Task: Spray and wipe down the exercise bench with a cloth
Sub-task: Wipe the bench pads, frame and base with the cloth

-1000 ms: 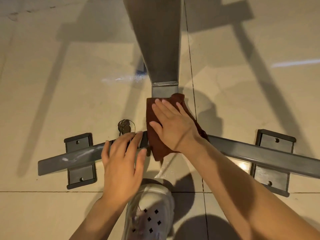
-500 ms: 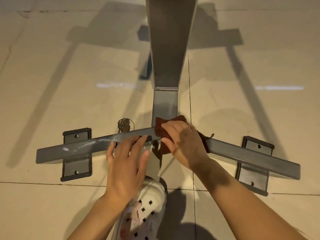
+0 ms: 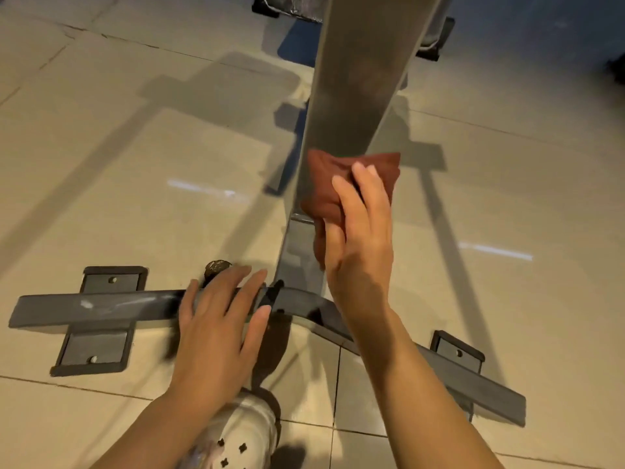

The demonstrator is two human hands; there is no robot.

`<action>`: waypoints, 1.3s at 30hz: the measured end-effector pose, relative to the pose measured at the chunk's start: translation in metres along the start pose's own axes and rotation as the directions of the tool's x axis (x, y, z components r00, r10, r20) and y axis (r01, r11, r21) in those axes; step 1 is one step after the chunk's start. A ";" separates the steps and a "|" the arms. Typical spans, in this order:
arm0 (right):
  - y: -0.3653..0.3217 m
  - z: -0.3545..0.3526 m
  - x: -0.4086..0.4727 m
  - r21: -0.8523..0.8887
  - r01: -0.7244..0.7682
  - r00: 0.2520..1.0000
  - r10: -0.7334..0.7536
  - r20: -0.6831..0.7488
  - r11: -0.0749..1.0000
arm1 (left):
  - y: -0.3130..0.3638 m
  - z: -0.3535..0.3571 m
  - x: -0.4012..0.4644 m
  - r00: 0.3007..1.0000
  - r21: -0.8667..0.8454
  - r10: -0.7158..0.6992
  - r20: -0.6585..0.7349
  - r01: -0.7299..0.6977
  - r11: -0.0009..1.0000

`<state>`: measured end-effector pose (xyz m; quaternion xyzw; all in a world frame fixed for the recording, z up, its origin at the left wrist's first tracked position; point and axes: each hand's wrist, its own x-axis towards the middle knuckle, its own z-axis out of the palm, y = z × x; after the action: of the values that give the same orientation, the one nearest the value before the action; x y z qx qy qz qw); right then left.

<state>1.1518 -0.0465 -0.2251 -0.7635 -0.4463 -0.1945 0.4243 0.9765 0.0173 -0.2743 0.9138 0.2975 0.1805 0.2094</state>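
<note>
So the right hand (image 3: 360,238) has its fingers laid fairly straight over a bunched rust-red cloth (image 3: 341,179), thumb tucked along the near side, pressing it against the sloping grey metal upright beam of the bench frame (image 3: 358,79) just above the weld where it meets the base. The left hand (image 3: 220,319) is flat with fingers spread and holding nothing, resting on the dark grey steel crossbar foot (image 3: 101,308) near its middle, looks like it's bracing. That crossbar sits on two black bolted floor plates (image 3: 101,346), one toward each end, on the beige tiled floor (image 3: 101,164). A white clog-style shoe (image 3: 243,431) pokes in below, at the tile's near edge. My read on the cloth: soft, light, floppy, so it'll fold and slide off the smooth painted metal unless the palm keeps pressure on the middle of the wad. Gripping a corner would just drag it. No spray bottle in view.
</note>
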 end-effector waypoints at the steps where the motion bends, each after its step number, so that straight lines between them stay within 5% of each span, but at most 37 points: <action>1: 0.001 0.006 0.027 -0.085 0.117 0.993 -0.119 -0.022 0.990 | 0.002 -0.003 0.006 1.000 -0.030 -0.019 -0.018 0.019 0.999; 4: 0.028 0.021 0.078 -0.469 0.387 0.919 -0.377 0.119 0.794 | 0.005 -0.010 0.026 0.995 -0.119 -0.082 -0.058 0.075 0.990; 6: 0.053 0.028 0.075 -0.628 0.488 0.869 -0.403 0.286 0.606 | 0.005 -0.012 0.034 0.991 -0.159 -0.116 -0.070 0.104 0.982; 8: 0.072 0.029 0.054 -0.596 0.630 0.771 -0.314 0.554 0.497 | 0.004 -0.014 0.034 0.987 -0.171 -0.144 -0.066 0.131 0.976; 10: 0.084 0.024 0.035 -0.487 0.781 0.576 -0.149 0.804 0.392 | 0.004 -0.014 0.025 0.987 -0.163 -0.151 -0.048 0.141 0.977; 14: 0.081 0.014 0.050 -0.346 0.884 0.387 -0.080 0.918 0.314 | 0.009 -0.025 0.023 0.994 -0.127 -0.107 -0.016 0.104 0.986; 18: 0.073 -0.021 0.089 -0.473 0.849 0.527 -0.324 0.786 0.234 | 0.032 -0.044 0.057 0.992 -0.171 -0.112 -0.051 0.102 0.980; 26: -0.008 -0.115 0.220 -0.690 0.632 0.732 -0.563 0.383 0.352 | 0.096 -0.097 0.093 0.986 -0.310 -0.039 -0.164 -0.014 0.951; 34: -0.069 -0.142 0.248 -0.602 0.543 0.828 -0.491 0.270 0.586 | 0.124 -0.171 0.090 0.952 -0.187 0.133 -0.274 -0.189 0.964; 39: -0.097 -0.172 0.206 -0.184 0.261 0.932 -0.197 0.304 0.948 | 0.131 -0.222 0.098 0.903 -0.047 0.266 -0.339 -0.298 0.953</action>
<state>1.1922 -0.0579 0.0564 -0.7682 -0.5642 -0.1806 0.2430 1.0111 0.0429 -0.0018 0.8928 0.1837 0.3731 0.1730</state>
